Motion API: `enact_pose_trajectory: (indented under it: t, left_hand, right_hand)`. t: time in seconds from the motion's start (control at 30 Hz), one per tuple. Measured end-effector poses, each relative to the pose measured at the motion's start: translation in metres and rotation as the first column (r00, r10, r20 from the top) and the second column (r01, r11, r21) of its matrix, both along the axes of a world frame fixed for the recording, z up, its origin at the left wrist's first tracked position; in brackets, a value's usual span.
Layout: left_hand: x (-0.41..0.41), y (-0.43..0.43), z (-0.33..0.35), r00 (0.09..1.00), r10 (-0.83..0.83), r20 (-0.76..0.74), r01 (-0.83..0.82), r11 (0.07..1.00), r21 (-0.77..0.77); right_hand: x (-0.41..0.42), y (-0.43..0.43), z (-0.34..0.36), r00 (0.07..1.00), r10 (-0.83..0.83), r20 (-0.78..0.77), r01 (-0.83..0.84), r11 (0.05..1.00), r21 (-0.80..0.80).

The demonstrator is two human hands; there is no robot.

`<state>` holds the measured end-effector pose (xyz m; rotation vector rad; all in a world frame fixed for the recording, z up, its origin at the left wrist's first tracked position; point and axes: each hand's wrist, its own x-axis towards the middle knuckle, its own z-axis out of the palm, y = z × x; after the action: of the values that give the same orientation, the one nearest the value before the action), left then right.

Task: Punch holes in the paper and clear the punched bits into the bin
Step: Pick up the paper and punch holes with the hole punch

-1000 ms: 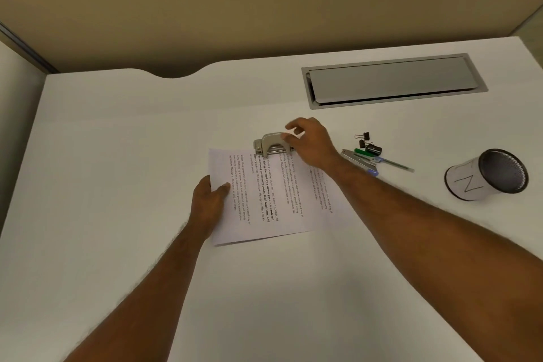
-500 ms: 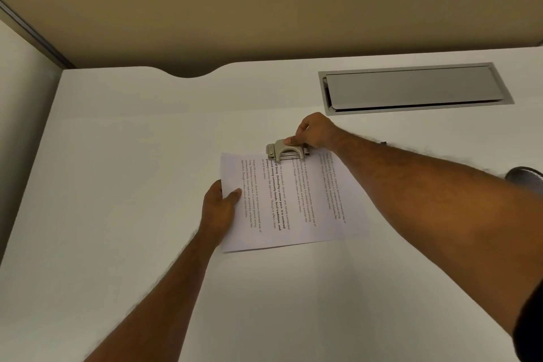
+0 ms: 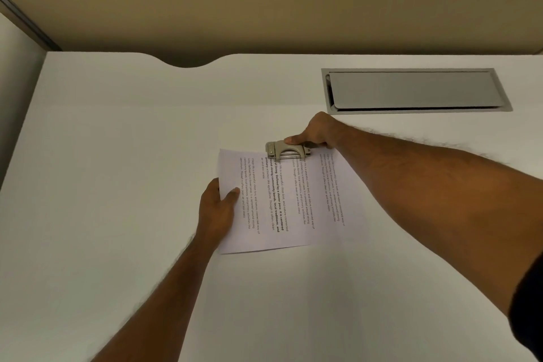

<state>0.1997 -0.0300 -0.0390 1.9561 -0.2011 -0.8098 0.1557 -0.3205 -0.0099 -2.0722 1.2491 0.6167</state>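
One printed paper (image 3: 282, 200) lies flat on the white desk (image 3: 117, 156), text running sideways to the viewer. Its far edge sits inside the mouth of a metal hole punch (image 3: 286, 150). The right hand (image 3: 316, 134) is closed over the punch, thumb on top of the lever and fingers curled behind it. The left hand (image 3: 216, 210) grips the paper's left edge, thumb on the upper face, fingers hidden underneath. A grey recessed cable hatch (image 3: 411, 91) lies further back to the right, well apart from the punch.
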Motion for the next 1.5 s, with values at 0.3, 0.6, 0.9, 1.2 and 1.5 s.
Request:
enact_pose_trajectory:
  t: [0.3,0.6,0.9,1.2,1.5]
  left_hand:
    - [-0.003,0.000,0.004,1.000,0.001,0.002,-0.001,1.000,0.000]
    - [-0.004,0.000,0.009,1.000,-0.008,0.020,0.008,1.000,-0.007]
    - [-0.004,0.002,0.012,0.999,-0.034,0.038,0.033,0.999,0.014]
    - [-0.010,0.015,0.009,0.993,-0.083,0.082,0.081,0.996,0.024]
    - [-0.027,0.041,0.008,0.997,-0.079,0.024,0.080,0.996,-0.037]
  right_hand:
    - [0.000,0.013,0.011,0.996,0.082,-0.036,-0.086,0.988,-0.128]
    - [-0.023,0.022,0.015,0.987,-0.042,0.157,0.060,0.991,-0.118]
    - [-0.044,0.037,0.022,0.834,-0.213,0.509,0.276,0.960,-0.050]
    - [-0.162,0.108,0.013,0.719,-0.417,0.556,0.414,0.899,0.139]
    - [-0.241,0.173,-0.017,0.703,-0.435,0.563,0.478,0.875,0.080]
